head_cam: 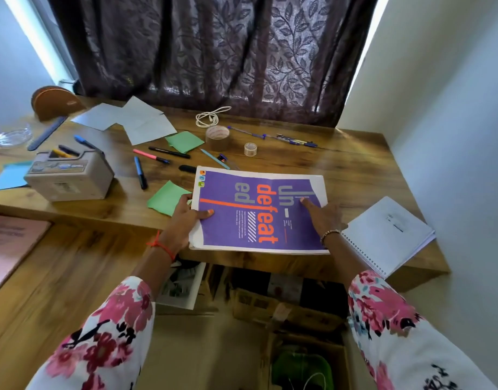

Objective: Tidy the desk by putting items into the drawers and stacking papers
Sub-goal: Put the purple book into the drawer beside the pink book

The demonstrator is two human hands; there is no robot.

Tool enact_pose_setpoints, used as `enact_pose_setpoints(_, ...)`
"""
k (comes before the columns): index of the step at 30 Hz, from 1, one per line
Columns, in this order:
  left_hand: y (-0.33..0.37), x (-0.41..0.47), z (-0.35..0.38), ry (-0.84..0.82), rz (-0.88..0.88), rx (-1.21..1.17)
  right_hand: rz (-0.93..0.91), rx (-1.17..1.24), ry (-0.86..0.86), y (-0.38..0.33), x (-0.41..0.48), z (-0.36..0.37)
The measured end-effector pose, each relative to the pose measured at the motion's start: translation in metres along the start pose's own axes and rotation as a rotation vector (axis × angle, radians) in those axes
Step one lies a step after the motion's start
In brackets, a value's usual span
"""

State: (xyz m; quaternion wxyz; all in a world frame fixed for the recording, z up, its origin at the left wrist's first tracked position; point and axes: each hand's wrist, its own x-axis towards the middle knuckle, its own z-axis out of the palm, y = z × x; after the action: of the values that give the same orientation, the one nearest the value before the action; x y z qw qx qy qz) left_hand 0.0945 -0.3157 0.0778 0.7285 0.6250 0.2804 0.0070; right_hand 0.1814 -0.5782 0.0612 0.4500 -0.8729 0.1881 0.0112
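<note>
A purple poster sheet lies flat at the front edge of a wooden worktop; the left grip pinches its left border, thumb on top; the right grip rests spread on its right part, forefinger pressing down; a spiral notebook lies just to the right; pens and tape rolls lie scattered behind.

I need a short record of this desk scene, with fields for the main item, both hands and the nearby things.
surface: wooden desk
main item: purple booklet, flat at the desk's near edge
left hand: grips the booklet's left edge
right hand: fingers rest on its cover
to the right: spiral notebook
behind: brown tape roll, clear tape roll
</note>
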Motion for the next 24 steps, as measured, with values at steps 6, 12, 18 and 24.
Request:
enact_pose_setpoints(6, 0.005, -0.030, -0.049, -0.013, -0.011, -0.147, -0.081, 0.147, 0.071, -0.027, -0.036, 0.011)
enact_pose_setpoints(12, 0.003, -0.067, -0.131, -0.019, 0.041, -0.142, -0.145, 0.159, 0.124, -0.057, -0.108, 0.045)
enact_pose_setpoints(18, 0.002, -0.108, -0.232, -0.003, 0.127, -0.018, -0.153, 0.222, 0.171, -0.066, -0.206, 0.091)
enact_pose_setpoints(24, -0.008, -0.145, -0.323, 0.021, 0.180, 0.125, -0.135, 0.288, 0.189, -0.067, -0.308, 0.127)
